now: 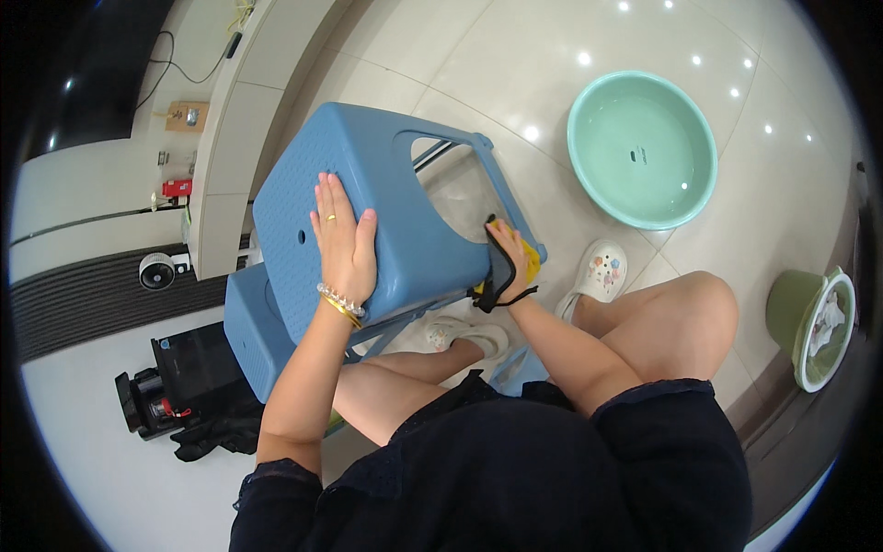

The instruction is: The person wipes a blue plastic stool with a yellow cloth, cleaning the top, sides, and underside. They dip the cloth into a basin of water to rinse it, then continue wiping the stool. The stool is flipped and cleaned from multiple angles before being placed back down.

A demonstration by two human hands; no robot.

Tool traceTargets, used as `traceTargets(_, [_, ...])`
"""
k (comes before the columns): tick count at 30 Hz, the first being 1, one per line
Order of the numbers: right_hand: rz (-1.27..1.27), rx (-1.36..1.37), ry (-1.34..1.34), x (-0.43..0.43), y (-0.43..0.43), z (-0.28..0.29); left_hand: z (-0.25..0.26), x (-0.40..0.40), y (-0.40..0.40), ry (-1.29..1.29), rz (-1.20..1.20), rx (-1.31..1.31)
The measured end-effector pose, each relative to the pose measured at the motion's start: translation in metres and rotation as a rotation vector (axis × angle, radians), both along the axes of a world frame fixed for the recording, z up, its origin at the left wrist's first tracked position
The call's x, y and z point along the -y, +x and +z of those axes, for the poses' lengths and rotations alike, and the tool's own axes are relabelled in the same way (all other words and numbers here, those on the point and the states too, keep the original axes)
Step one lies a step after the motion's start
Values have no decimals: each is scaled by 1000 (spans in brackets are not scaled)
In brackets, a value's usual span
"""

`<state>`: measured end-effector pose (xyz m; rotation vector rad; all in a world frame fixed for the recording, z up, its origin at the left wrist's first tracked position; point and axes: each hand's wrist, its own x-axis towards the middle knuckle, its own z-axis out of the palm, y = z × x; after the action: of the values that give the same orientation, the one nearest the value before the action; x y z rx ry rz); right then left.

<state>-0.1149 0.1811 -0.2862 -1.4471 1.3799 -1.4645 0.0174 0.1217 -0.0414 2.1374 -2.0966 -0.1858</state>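
A blue plastic stool [428, 228] is tipped on its side before me, its dimpled seat [290, 207] facing left. Flat against that seat near its edge rests my left hand [345, 238], thumb apart from the fingers, gripping nothing. My right hand [512, 259] holds a grey and yellow cleaning cloth [500, 276] against the side of the stool, low on one leg. Part of the cloth is hidden behind my fingers and palm. Another blue stool [252, 331] stands just beyond the seat at the left.
A mint-green basin [641, 148] holding what looks like clear water sits on the tiled floor [510, 62]. At the right is a green waste bin [793, 310] with a liner. A white cabinet [238, 145], a small fan [157, 270] and a black appliance [200, 366] are at the left.
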Motion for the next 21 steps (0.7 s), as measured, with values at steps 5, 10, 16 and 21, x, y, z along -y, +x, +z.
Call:
traceTargets(5, [162, -91, 471, 1, 6, -138, 2, -2, 0, 3, 10, 0])
traceTargets(10, [284, -20, 251, 54, 26, -248, 6, 2, -7, 28, 9, -15])
traceTargets(16, [399, 199, 220, 150, 48, -206, 9, 3, -9, 55, 11, -21])
traceTargets(21, [363, 328, 326, 195, 45, -166, 11, 5, -13, 63, -2, -21])
